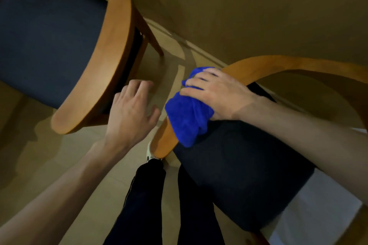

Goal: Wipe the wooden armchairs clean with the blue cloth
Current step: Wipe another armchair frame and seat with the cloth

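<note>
Blue cloth (pixel 186 119) over curved wooden armrest (pixel 258 65)

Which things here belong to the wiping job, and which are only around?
Job: blue cloth, right hand pressing it on right armchair's wooden arm, left armchair.

Around: left hand, free; floor; wall.
</note>
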Demonstrator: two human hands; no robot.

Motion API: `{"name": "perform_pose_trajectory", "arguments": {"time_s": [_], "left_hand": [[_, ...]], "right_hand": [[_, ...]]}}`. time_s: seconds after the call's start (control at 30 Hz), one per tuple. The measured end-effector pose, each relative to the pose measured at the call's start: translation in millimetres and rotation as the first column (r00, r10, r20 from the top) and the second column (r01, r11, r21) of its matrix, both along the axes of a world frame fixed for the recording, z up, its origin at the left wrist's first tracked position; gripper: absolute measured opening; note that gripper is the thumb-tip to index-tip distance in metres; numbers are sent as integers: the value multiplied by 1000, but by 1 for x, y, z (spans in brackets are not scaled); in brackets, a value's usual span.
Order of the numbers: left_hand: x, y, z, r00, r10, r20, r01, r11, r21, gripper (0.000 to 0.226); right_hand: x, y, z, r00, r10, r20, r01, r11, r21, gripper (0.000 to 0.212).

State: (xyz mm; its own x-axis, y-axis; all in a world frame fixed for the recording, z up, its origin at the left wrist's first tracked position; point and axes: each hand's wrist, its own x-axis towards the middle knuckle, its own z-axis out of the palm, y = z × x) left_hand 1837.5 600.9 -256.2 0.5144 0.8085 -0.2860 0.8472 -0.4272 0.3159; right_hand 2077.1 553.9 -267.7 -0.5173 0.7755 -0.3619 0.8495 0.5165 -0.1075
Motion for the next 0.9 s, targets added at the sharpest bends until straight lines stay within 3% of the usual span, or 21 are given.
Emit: {"name": "perform_pose_trajectory", "arguments": {"time_s": [0.17, 0.33, 0.5, 0.6, 0.77, 0.9], "left_hand": [[69, -7, 4, 997, -24, 77, 24, 1000, 2, 53], [133, -18, 4, 986, -129, 101, 130, 991, -2, 62], [186, -29, 6, 962, -251, 112, 255, 967, -21, 68], [212, -40, 10, 940, -325, 100, 328, 944, -23, 68], [249, -66, 16, 874, -470, 121, 477, 878, -41, 74], [285, -96, 17, 786, -609, 108, 613, 790, -1, 77]], "right_hand": [[64, 4, 1, 984, -177, 23, 177, 984, 7, 91], [125, -8, -2, 898, -439, 18, 440, 898, -4, 76], [193, -40, -1, 690, -708, 153, 717, 698, -2, 57], [230, -75, 11, 583, -784, 213, 793, 606, 57, 60], [271, -142, 37, 420, -892, 168, 890, 441, 116, 70], [287, -200, 42, 177, -984, 16, 980, 178, 89, 77]]}}
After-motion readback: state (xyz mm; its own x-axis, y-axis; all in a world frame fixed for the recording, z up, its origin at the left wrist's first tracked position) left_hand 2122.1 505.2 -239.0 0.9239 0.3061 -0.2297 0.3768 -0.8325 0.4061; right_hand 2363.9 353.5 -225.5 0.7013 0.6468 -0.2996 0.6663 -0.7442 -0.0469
